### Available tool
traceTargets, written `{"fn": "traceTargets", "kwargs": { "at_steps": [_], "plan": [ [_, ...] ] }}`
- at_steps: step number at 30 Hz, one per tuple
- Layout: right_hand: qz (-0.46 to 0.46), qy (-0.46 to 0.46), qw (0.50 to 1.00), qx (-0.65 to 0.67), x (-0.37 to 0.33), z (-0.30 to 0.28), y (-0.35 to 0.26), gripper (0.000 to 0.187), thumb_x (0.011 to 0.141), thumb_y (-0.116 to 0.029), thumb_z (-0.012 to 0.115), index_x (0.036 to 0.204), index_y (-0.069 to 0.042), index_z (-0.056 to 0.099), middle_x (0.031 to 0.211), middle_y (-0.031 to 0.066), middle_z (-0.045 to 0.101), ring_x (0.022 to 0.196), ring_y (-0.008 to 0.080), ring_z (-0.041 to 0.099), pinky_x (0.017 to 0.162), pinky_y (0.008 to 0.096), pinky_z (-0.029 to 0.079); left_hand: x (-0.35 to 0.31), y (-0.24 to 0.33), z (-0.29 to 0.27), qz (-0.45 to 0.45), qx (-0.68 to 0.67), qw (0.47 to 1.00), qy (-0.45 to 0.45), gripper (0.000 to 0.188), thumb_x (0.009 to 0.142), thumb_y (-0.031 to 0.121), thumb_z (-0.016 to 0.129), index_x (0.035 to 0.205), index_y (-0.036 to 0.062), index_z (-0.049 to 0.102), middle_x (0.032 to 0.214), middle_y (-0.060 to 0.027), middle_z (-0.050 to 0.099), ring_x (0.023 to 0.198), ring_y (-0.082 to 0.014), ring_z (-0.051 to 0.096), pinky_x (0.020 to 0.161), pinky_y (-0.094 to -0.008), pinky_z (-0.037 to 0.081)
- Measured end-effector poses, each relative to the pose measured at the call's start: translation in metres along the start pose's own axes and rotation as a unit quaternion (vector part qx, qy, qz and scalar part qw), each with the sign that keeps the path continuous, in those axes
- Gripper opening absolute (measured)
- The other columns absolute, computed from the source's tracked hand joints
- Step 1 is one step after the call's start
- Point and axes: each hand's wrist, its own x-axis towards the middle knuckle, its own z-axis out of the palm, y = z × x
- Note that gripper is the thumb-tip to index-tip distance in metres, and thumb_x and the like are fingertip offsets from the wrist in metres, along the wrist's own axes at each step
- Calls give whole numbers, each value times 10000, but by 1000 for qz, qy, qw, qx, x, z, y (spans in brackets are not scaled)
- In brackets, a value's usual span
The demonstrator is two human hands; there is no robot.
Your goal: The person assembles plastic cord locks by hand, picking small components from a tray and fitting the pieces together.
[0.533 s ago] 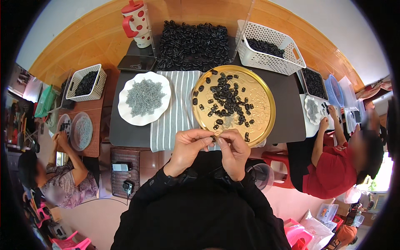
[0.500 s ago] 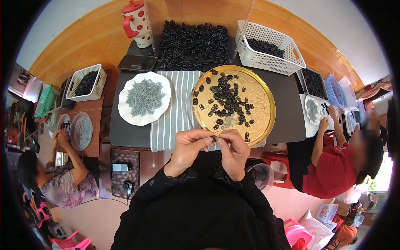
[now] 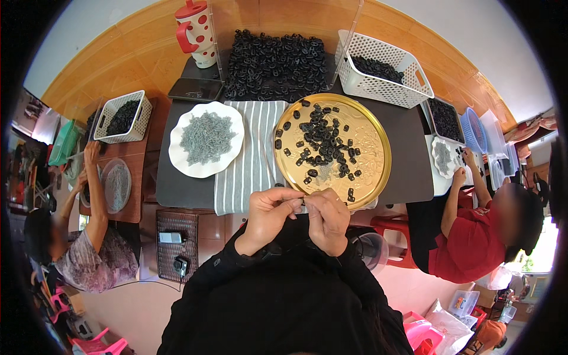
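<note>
red-lidded spotted mug [image 3: 202, 36] | red stool [image 3: 395, 222] | flat dark slab [image 3: 195, 89], perhaps a phone

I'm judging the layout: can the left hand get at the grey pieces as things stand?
Probably yes: the grey pieces lie uncovered on the plate, with only flat cloth between them and the left hand. It seems to pinch a dark part, though, so may need to let go first.
</note>
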Motion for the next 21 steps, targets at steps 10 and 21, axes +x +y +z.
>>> {"fn": "traceTargets", "kwargs": {
  "at_steps": [10, 21],
  "plan": [
    [40, -57, 998, 9, -5, -1, 9, 293, 744, 121, 610, 1016, 14, 607, 766, 115, 583, 633, 237, 566, 560, 296, 442, -5, -3, -2, -23, 36, 999, -11, 142, 864, -49, 580, 974, -23, 667, 790, -44, 649, 689, -80, 585, 594, -208, 483],
    [109, -44, 993, -12, 0, 5, 3, 143, 794, 83, 576, 924, 28, 595, 750, 136, 563, 656, 278, 575, 612, 298, 460, -14, 8, -70, 40, -68, 988, 134, 103, 855, -15, 615, 952, -25, 650, 861, -85, 675, 749, -124, 635, 654, -227, 486]
  ]
}}
